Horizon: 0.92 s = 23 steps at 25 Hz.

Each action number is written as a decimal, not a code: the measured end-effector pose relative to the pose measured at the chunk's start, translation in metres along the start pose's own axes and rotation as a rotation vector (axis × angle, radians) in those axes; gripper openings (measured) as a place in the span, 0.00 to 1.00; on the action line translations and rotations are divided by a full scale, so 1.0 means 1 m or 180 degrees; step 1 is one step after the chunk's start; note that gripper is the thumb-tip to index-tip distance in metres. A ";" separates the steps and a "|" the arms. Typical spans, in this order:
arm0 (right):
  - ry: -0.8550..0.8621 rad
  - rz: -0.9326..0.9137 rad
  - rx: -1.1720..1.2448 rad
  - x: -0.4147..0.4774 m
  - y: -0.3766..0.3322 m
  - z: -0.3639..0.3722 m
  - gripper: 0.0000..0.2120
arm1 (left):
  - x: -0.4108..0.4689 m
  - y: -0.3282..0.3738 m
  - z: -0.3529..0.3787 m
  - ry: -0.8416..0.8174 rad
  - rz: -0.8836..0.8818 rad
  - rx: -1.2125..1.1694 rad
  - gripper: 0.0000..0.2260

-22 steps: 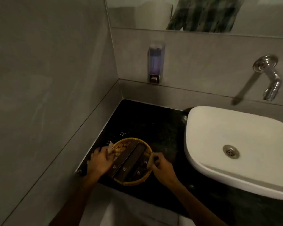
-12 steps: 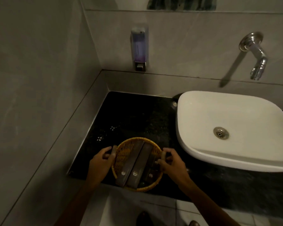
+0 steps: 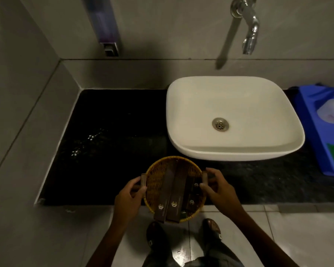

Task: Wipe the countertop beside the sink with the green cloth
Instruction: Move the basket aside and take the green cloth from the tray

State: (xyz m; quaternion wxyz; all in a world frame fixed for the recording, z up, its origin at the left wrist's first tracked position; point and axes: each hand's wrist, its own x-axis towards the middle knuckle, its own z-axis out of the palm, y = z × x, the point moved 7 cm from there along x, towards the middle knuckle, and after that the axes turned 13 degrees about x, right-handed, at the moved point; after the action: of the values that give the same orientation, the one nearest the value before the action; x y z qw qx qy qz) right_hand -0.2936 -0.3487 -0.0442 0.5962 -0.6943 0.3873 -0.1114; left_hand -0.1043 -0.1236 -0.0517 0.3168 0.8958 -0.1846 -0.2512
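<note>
Gripping wicker basket (image 3: 156, 182) handles, my left hand (image 3: 128, 199) and right hand (image 3: 221, 191) clenched, dark boxes (image 3: 174, 197) inside, over black countertop (image 3: 112, 132) edge, white sink (image 3: 229, 105) beyond.

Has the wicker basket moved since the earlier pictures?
Yes. The wicker basket has come off the countertop's left corner, toward the sink and over the front edge.

One basket (image 3: 156, 182), two hands (image 3: 128, 199).

Bare forearms, no sleeves; dark shiny shoes (image 3: 158, 239); trousers (image 3: 210, 259) dark, possibly grey
</note>
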 end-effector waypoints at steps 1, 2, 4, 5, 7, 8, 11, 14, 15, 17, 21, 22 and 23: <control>-0.0033 -0.0031 0.0018 0.002 0.001 -0.004 0.21 | 0.000 0.003 -0.004 0.0182 -0.0044 0.0117 0.19; -0.0053 -0.0058 0.0037 0.003 0.002 -0.010 0.21 | 0.000 0.009 -0.011 0.0435 -0.0043 0.0280 0.19; -0.0096 -0.0076 0.0039 0.005 0.004 -0.035 0.19 | -0.006 0.042 -0.017 0.1026 0.0064 0.0567 0.17; -0.0137 -0.0062 0.0031 0.006 0.006 -0.053 0.19 | -0.011 0.067 -0.014 0.1275 0.0155 0.0617 0.16; -0.0112 -0.0050 0.0042 0.009 0.008 -0.102 0.16 | -0.022 0.131 0.013 0.1546 0.0547 0.0711 0.15; -0.0010 -0.0085 0.0051 0.010 0.008 -0.134 0.13 | -0.026 0.167 0.036 0.1570 0.0796 0.0788 0.16; 0.0611 -0.0398 -0.0015 0.016 0.004 -0.240 0.05 | -0.025 0.264 0.112 0.1231 0.1409 0.0910 0.14; 0.1485 -0.0507 -0.0405 0.019 0.011 -0.370 0.07 | -0.029 0.369 0.195 0.0759 0.2171 0.0883 0.13; 0.1704 -0.0356 -0.0578 0.023 0.023 -0.412 0.08 | -0.035 0.401 0.222 0.0656 0.2522 0.0926 0.13; 0.1834 0.0288 -0.1084 0.035 0.057 -0.477 0.14 | -0.048 0.449 0.274 0.0472 0.3170 0.1066 0.11; 0.1440 0.1396 -0.1160 0.057 0.119 -0.534 0.31 | -0.062 0.496 0.398 -0.0340 0.3732 0.2246 0.14; 0.1301 0.1589 -0.1019 0.065 0.130 -0.535 0.36 | -0.061 0.498 0.427 -0.0578 0.3749 0.2724 0.15; 0.1185 0.1763 -0.0808 0.072 0.138 -0.533 0.39 | -0.058 0.497 0.449 -0.0771 0.3763 0.3109 0.15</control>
State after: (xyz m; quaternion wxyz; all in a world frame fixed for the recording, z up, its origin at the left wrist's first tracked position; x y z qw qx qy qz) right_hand -0.6299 -0.7907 -0.0517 0.4319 -0.5994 0.6736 -0.0210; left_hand -0.4910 -0.6716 -0.0058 -0.0549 0.6529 -0.7550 -0.0268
